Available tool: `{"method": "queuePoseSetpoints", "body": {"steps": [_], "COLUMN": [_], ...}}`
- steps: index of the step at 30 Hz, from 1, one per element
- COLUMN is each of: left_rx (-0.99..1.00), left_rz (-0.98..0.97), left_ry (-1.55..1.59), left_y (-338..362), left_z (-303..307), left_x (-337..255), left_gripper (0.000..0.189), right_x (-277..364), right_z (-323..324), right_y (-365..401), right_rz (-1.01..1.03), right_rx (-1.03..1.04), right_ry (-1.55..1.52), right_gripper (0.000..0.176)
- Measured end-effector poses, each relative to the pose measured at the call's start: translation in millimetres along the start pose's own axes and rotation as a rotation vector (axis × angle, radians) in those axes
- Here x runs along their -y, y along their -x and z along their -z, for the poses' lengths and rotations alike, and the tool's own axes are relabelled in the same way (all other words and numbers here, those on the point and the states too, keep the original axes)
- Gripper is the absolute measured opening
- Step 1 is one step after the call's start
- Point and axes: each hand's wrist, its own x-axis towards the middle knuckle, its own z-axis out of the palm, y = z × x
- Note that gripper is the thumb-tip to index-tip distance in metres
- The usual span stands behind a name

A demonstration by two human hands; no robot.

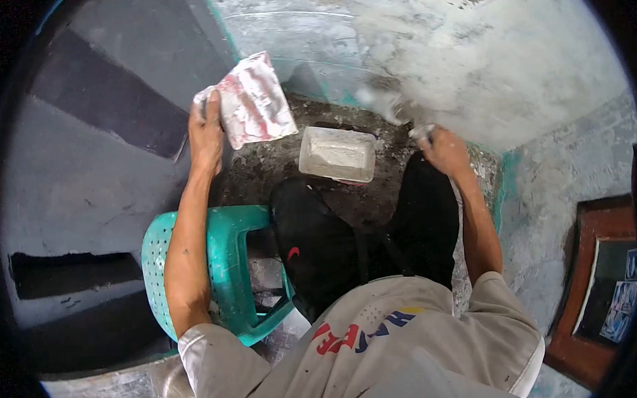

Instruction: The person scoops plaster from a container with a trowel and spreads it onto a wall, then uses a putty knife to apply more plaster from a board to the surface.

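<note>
My left hand (207, 136) grips the edge of a flat square board (256, 103) smeared with white paste over a pinkish-red surface. Over on the right, my right hand (444, 150) is closed around the handle of a scraper (420, 129), whose far end is blurred close to the lower part of the plastered wall (496, 59). Between the two hands, a rectangular white container (338, 154) with pale paste inside rests on the dirty floor.
A green plastic stool (226, 272) stands beneath my left forearm. Grey panels with a dark slot (75, 274) fill the left side. At the lower right is a brown wooden frame (591, 358). My knees are below the container.
</note>
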Motion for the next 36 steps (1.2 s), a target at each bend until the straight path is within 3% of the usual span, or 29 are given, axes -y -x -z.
{"method": "queuePoseSetpoints", "body": {"steps": [2, 3, 6, 8, 10, 12, 14, 15, 16, 17, 19, 20, 22, 23, 27, 28, 29, 30, 31, 32, 33, 34, 36], "left_rx": [0.007, 0.045, 0.047, 0.036, 0.014, 0.011, 0.014, 0.011, 0.11, 0.217, 0.284, 0.332, 0.358, 0.392, 0.441, 0.44, 0.41, 0.38, 0.379, 0.169, -0.033, -0.035, 0.407], "left_rz": [0.057, 0.136, 0.128, 0.079, -0.089, -0.372, -0.808, -0.817, -0.957, -1.093, -1.169, -1.24, -1.255, -1.307, -1.419, -1.421, -1.258, -1.095, -1.095, -0.917, -0.736, -0.735, 0.201], "left_ry": [0.099, 0.003, 0.097, 0.165, 0.066, -0.401, -0.475, -0.473, -0.608, -0.744, -0.841, -0.941, -0.965, -0.951, -1.021, -1.015, -0.906, -0.796, -0.79, -0.658, -0.523, -0.52, -0.006], "left_y": [0, -3, -1, 3, 1, 10, 18, 23, 27, 30, 40, 45, 50, 50, 47, 49, 50, 50, 48, 43, 39, 36, 31], "left_z": [-1, 8, 7, 3, 6, 8, -4, -6, -8, -10, -14, -15, -19, -20, -25, -27, -28, -30, -32, -33, -34, -29, -20], "left_x": [2, 7, 8, -1, 1, -7, -11, -13, -14, -16, -26, -30, -32, -34, -33, -42, -51, -57, -50, -35, -22, -15, -9], "left_gripper": [0.041, 0.039, 0.037, 0.031, 0.024, 0.017, 0.014, 0.014, 0.018, 0.024, 0.025, 0.026, 0.025, 0.026, 0.031, 0.031, 0.038, 0.046, 0.046, 0.048, 0.051, 0.051, 0.043], "right_x": [29, 36, 50, 49, 65, 89, 130, 148, 165, 185, 220, 227, 237, 237, 226, 211, 199, 199, 203, 205, 194, 191, 187], "right_z": [-23, -45, -122, -162, -162, -140, -107, -107, -110, -103, -77, -69, -58, -64, -65, -76, -87, -78, -59, -47, -59, -54, -44], "right_y": [-10, -18, -44, -42, -38, -29, -13, -7, -1, 10, 37, 39, 35, 33, 28, 25, 24, 23, 21, 19, 12, 10, 10], "right_rz": [0.225, 0.29, 0.419, 0.512, 0.6, 0.544, 0.22, 0.334, 0.448, 0.447, 0.027, 0.019, 0.163, 0.121, 0.073, 0.165, 0.231, 0.23, 0.1, -0.054, 0.052, 0.053, 0.0], "right_rx": [0.197, 0.263, 0.484, 0.348, 0.203, 0.101, 0.382, 0.293, 0.193, 0.181, 0.336, 0.326, 0.327, 0.306, 0.324, 0.242, 0.159, 0.157, 0.205, 0.249, 0.201, 0.2, 0.122], "right_ry": [0.239, 0.283, 0.432, 0.467, 0.499, 0.193, -0.697, -0.942, -1.189, -1.194, -1.962, -1.967, -2.095, -2.089, -2.207, -1.584, -0.958, -0.953, -1.463, -1.97, -1.96, -1.956, -1.855], "right_gripper": [0.039, 0.039, 0.035, 0.034, 0.032, 0.033, 0.059, 0.066, 0.074, 0.074, 0.061, 0.061, 0.044, 0.035, 0.035, 0.033, 0.033, 0.033, 0.033, 0.033, 0.036, 0.036, 0.038]}}
